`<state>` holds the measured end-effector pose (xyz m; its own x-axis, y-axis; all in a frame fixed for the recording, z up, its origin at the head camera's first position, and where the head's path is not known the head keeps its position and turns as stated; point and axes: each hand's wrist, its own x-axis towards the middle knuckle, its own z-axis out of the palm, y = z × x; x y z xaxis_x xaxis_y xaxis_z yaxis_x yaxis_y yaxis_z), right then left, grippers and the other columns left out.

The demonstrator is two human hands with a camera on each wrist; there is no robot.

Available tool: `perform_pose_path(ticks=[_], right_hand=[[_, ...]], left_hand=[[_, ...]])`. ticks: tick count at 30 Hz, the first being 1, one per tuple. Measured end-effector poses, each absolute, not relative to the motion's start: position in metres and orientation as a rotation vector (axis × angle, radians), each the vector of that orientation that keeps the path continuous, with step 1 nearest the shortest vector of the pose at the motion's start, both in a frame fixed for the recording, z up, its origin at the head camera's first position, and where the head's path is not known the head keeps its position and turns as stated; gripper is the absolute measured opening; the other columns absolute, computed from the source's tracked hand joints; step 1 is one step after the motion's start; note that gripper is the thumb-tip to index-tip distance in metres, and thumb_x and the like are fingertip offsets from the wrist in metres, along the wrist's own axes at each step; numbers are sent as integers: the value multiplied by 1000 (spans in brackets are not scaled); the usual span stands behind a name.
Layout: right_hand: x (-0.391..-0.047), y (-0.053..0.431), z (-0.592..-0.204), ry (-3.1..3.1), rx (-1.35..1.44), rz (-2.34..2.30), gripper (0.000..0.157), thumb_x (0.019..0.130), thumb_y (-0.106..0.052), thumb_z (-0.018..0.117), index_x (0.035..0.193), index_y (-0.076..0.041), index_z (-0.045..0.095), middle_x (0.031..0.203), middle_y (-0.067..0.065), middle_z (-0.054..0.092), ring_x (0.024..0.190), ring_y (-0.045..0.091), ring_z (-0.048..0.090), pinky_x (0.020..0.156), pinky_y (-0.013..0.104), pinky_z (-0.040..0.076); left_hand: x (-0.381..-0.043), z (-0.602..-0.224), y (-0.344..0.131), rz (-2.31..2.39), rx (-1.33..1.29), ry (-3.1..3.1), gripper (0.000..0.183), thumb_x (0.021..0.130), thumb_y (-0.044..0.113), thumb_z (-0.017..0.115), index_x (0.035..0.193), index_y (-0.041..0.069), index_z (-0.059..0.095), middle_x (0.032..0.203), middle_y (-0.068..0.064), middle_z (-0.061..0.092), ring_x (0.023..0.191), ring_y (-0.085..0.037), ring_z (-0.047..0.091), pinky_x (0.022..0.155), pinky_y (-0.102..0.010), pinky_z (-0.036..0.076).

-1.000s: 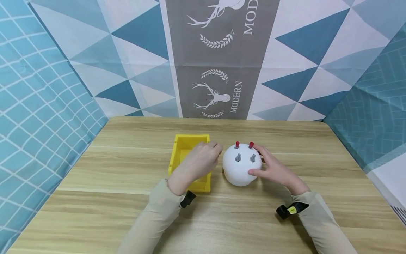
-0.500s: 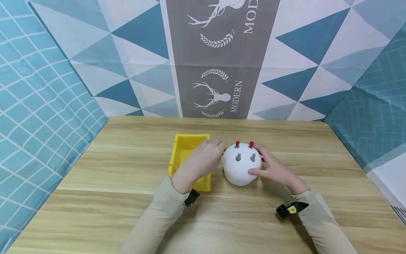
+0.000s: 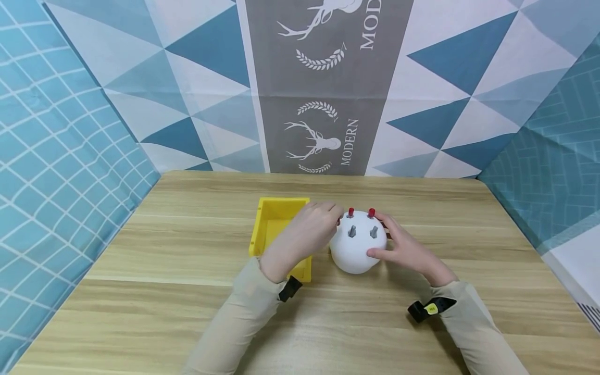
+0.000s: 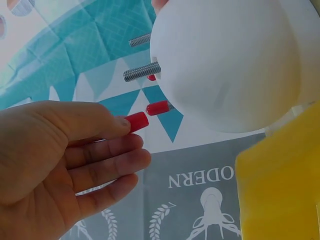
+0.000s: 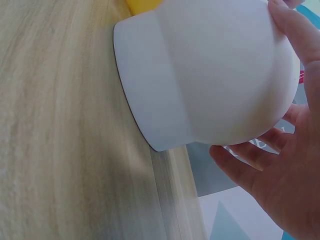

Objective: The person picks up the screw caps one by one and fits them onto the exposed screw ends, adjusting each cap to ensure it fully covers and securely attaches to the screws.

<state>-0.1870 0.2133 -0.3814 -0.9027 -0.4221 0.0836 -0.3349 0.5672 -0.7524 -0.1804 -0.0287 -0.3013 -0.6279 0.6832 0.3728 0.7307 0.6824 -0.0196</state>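
A white dome-shaped body on a wider base stands on the table, with threaded metal studs on top. Two front studs, including this bare stud, show their threads; red caps cover the two rear ones. My left hand is at the dome's left side, pinching a red cap between thumb and index finger, its other fingers loosely curled below. In the left wrist view, that cap is close to a capped stud. My right hand holds the dome from the right, thumb in front and fingers round the back.
A yellow rectangular bin stands left of the dome, partly covered by my left forearm and hand. Under everything lies a wood-grain table. Patterned cloth hangs behind the table's far edge.
My left hand has moved to the right, from over the yellow bin to the dome's upper left side, with the red cap. My right hand and the dome stay in place.
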Motion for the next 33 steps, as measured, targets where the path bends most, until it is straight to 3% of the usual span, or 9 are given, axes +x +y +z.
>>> perform_pose_path(ticks=[9,15,33], right_hand=[[-188,214,-384,2689,-651,-1232,90,75,-40,71,143,-12,17,141,11,27,124,34,36,97,54,35],[-187,213,-383,2689,-654,-1236,90,75,-39,71,143,-12,17,141,10,27,125,34,36,98,54,35],[-188,215,-383,2691,-683,-1248,91,74,-38,72,142,-10,18,141,10,27,124,31,36,99,52,35]], left_hand=[[-179,-299,-22,-154,-1109,-2520,19,84,12,63,103,9,60,96,-2,65,87,-14,59,83,-29,49],[-178,-300,-19,-100,-1114,-2472,22,82,13,66,102,9,57,93,-1,63,86,-13,58,78,-26,48],[-177,-302,-4,-67,-1131,-2424,13,88,14,58,99,9,57,89,-2,63,78,-13,58,71,-25,48]])
